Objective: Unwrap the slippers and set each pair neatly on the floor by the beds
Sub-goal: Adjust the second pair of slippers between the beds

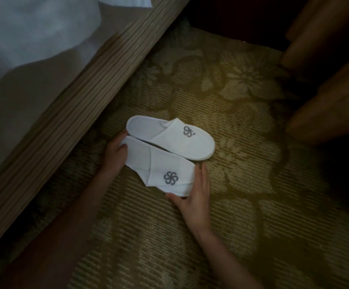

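The left hand (115,152) is gripping the heel end of the near slipper (159,168), fingers curling over its edge. The right hand (196,195) is lying open and flat against the toe end of that same slipper, thumb tucking along its near corner, palm touching the fabric without closing round it. This slipper is looking flattened, its upper pressed down, a grey pinwheel logo (170,177) showing near the toe. Just beyond it and touching along one side, the far slipper (169,137) is sitting with its upper raised and its own grey logo showing. Both are white and are resting on the patterned beige carpet (242,184). To the left, the ribbed wooden bed frame (69,105) is running diagonally, with white bedding (33,38) lying above it. At the upper right, brown wooden furniture (326,69) is standing in shadow.
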`<state>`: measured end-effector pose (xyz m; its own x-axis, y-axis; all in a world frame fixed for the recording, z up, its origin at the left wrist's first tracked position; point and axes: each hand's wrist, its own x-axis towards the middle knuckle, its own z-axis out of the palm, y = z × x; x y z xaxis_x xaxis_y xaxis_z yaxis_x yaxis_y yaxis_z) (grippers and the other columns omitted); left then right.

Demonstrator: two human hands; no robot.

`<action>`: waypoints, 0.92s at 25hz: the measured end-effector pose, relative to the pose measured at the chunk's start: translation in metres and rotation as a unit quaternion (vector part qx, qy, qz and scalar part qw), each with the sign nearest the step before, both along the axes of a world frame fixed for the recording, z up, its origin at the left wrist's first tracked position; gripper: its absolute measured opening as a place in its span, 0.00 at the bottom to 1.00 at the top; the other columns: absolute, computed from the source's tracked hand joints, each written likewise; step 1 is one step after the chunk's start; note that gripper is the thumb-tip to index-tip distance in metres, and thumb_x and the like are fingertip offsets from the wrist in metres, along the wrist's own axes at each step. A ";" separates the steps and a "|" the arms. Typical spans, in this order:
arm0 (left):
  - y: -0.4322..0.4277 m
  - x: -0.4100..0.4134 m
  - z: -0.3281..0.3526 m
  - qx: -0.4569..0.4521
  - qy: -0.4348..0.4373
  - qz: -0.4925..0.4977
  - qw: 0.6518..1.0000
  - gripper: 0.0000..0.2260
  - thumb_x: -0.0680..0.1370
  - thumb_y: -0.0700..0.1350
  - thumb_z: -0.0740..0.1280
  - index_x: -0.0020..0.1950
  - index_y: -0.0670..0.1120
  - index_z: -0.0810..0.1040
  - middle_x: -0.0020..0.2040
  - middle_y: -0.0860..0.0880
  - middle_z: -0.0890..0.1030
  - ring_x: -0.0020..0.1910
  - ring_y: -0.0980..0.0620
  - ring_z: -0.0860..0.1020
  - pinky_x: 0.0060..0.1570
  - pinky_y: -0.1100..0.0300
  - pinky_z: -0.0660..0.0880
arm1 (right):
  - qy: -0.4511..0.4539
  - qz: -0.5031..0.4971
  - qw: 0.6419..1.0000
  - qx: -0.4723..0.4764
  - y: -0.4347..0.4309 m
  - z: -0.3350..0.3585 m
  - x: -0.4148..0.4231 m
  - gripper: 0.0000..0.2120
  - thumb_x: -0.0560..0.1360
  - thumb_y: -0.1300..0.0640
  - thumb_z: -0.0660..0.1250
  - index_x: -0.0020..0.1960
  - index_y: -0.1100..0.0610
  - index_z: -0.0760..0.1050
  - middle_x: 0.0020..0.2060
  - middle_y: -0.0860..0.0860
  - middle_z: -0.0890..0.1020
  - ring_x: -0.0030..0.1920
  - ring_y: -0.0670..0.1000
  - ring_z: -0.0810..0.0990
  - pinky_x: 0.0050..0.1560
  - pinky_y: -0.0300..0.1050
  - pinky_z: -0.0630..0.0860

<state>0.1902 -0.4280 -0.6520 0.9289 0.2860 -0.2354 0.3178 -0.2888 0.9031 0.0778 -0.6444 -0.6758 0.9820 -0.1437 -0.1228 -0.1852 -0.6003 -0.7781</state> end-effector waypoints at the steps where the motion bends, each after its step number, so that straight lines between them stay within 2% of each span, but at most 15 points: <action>1: -0.001 0.003 -0.001 0.003 0.000 0.001 1.000 0.22 0.78 0.29 0.56 0.72 0.39 0.69 0.73 0.43 0.69 0.71 0.46 0.68 0.64 0.66 0.62 | 0.000 -0.004 1.000 0.003 0.000 -0.001 0.001 0.52 0.66 0.47 0.78 0.80 0.56 0.50 0.80 0.51 0.51 0.79 0.49 0.45 0.79 0.53 0.49; 6: -0.003 0.005 -0.001 -0.006 -0.003 0.044 0.999 0.20 0.79 0.30 0.56 0.70 0.38 0.72 0.71 0.42 0.71 0.70 0.45 0.69 0.65 0.65 0.62 | -0.014 0.002 1.000 0.017 -0.002 -0.002 0.001 0.54 0.66 0.46 0.79 0.80 0.55 0.49 0.80 0.50 0.49 0.80 0.49 0.45 0.79 0.54 0.50; 8: 0.001 0.009 0.007 -0.073 -0.007 0.099 0.992 0.17 0.80 0.33 0.57 0.67 0.38 0.75 0.70 0.42 0.73 0.69 0.44 0.71 0.69 0.60 0.64 | -0.008 -0.006 0.999 0.031 -0.003 0.000 0.001 0.57 0.64 0.41 0.78 0.81 0.53 0.47 0.81 0.50 0.48 0.80 0.48 0.46 0.79 0.48 0.49; 10: 0.006 0.019 0.017 -0.163 0.003 0.122 0.979 0.16 0.80 0.39 0.59 0.66 0.40 0.77 0.68 0.44 0.75 0.67 0.46 0.73 0.69 0.55 0.67 | 0.002 -0.017 0.999 0.037 -0.004 0.002 0.002 0.59 0.63 0.34 0.75 0.81 0.52 0.46 0.81 0.48 0.48 0.80 0.45 0.46 0.78 0.44 0.48; 13: 0.016 0.040 0.025 -0.251 0.017 0.085 0.964 0.18 0.81 0.43 0.58 0.70 0.41 0.72 0.71 0.46 0.73 0.66 0.52 0.72 0.66 0.60 0.67 | 0.011 -0.029 0.999 0.039 -0.006 0.003 0.003 0.59 0.62 0.31 0.73 0.81 0.51 0.46 0.81 0.47 0.49 0.80 0.44 0.47 0.78 0.44 0.49; 16: 0.022 0.051 0.018 -0.187 0.059 0.029 0.980 0.19 0.80 0.47 0.62 0.69 0.45 0.74 0.68 0.47 0.76 0.64 0.51 0.74 0.66 0.56 0.69 | 0.004 -0.018 0.999 0.045 -0.007 0.001 0.003 0.58 0.63 0.37 0.77 0.81 0.52 0.47 0.81 0.47 0.50 0.80 0.44 0.47 0.78 0.45 0.50; 19: 0.020 0.046 0.014 -0.145 0.106 0.011 0.984 0.21 0.76 0.53 0.67 0.68 0.49 0.75 0.61 0.51 0.78 0.52 0.54 0.77 0.49 0.60 0.74 | 0.003 -0.007 0.999 0.038 -0.008 -0.001 0.003 0.57 0.64 0.44 0.80 0.81 0.54 0.48 0.80 0.46 0.51 0.80 0.45 0.48 0.79 0.45 0.50; 20: 0.021 0.046 0.014 -0.146 0.106 0.009 0.983 0.21 0.76 0.54 0.67 0.68 0.49 0.76 0.60 0.51 0.78 0.51 0.55 0.78 0.47 0.60 0.74 | 0.002 -0.006 0.999 0.034 -0.008 -0.001 0.004 0.57 0.64 0.45 0.80 0.81 0.54 0.49 0.79 0.45 0.51 0.80 0.45 0.48 0.78 0.44 0.50; 23: 0.027 0.043 0.017 -0.166 0.094 0.020 0.982 0.16 0.76 0.53 0.66 0.62 0.49 0.80 0.59 0.49 0.81 0.55 0.51 0.79 0.54 0.56 0.76 | 0.008 -0.005 0.999 0.041 -0.007 0.002 0.003 0.57 0.64 0.43 0.79 0.81 0.54 0.48 0.80 0.46 0.51 0.79 0.45 0.48 0.77 0.41 0.49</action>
